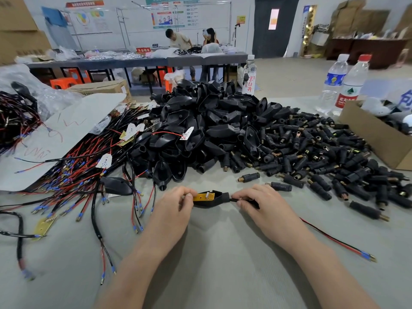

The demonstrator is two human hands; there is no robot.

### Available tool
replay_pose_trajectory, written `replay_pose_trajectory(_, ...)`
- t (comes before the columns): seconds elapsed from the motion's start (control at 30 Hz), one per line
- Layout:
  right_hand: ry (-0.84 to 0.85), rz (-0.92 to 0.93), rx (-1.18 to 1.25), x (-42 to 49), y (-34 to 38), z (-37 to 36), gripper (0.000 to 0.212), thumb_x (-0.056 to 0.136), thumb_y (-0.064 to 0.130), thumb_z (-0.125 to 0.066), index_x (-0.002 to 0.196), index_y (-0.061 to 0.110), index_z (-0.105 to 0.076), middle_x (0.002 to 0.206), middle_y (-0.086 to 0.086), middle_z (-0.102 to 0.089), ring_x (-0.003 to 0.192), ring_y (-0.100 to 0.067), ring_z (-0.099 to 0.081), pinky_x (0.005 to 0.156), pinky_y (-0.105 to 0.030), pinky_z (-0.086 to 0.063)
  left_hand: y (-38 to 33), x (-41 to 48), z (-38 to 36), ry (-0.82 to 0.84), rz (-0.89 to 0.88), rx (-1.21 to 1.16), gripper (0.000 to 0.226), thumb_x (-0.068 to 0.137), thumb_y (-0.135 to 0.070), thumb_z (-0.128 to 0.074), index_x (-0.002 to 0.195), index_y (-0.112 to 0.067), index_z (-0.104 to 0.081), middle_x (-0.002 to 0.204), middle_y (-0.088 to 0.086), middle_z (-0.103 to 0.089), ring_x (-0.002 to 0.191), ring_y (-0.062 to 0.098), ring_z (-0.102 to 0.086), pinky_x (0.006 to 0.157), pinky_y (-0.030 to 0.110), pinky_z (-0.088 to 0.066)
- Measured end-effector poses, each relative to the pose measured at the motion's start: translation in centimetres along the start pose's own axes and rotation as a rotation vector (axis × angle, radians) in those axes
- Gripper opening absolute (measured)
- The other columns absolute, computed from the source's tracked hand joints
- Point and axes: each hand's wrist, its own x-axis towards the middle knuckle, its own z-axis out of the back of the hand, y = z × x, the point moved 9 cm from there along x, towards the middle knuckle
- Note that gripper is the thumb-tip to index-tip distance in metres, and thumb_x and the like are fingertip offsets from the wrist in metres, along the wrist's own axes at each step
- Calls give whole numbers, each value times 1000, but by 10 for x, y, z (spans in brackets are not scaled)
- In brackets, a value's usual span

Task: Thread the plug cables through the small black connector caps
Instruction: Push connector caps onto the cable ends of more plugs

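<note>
Status: one unit in hand, low over the bench (223, 259). Left hand (176, 206) pinches the wide end of a black housing (211, 201), thumb and forefinger at the yellow board (203, 196) seated inside it. Right hand (263, 204), fingers curled, grips the cable (233, 200) where it leaves the housing's narrow neck. A dark piece under those fingers may be a cap; cannot tell. The cable runs on past the right wrist, its red and black leads ending in blue crimps (365, 256) on the bench. Judgement: the cable is through this housing and the board looks close to seated; whether a small cap is on the cable is hidden. One other housing with leads (116, 186) lies just left of the left hand and appears threaded. Left to do: most of it. A heap of small black caps (323, 152) lies beyond and right of the right hand, a housing pile (200, 126) straight beyond both hands, and a tangle of loose cables (73, 175) left of the left hand.
</note>
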Motion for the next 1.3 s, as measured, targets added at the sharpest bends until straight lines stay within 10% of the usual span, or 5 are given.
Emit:
replay_pose_trajectory(0.4, -33, 25, -5, 0, 6, -1, 22, 98, 32, -60, 119, 37, -63, 85, 32, -48, 92, 1, -40, 88, -24, -35, -27, -7, -27, 197, -303, 207, 39, 99, -38, -56, 138, -35, -54, 146, -18, -40, 136, 0, -33, 112, 17, -23)
replay_pose_trajectory(0.67, -67, 26, 29, 1, 15, -4, 30, 98, 29, -58, 128, 35, -57, 91, 28, -52, 93, 6, -42, 85, -22, -32, -24, -1, -29, 192, -288, 152, 32, 100, -24, -59, 131, -31, -62, 131, -28, -51, 128, -7, -42, 102, 1, -22)
replay_pose_trajectory(0.97, -87, -109, -106, -7, -12, 25, 33, 96, 51, -53, 126, 38, -61, 122, 20, -56, 117, -7, -42, 101, -26, -31, -7, 3, -3, 100, -175, 200, 28, 99, -21, -58, 124, -33, -62, 121, -25, -61, 111, 2, -56, 98, 29, -45)
replay_pose_trajectory(1.3, -42, -236, -102, -10, -36, 37, 15, 94, 42, -62, 107, 37, -69, 100, 15, -63, 101, -12, -57, 90, -36, -47, 30, 8, 43, -35, 50, 284, 21, 99, -19, -57, 118, -27, -63, 110, -10, -64, 104, 19, -58, 87, 38, -45)
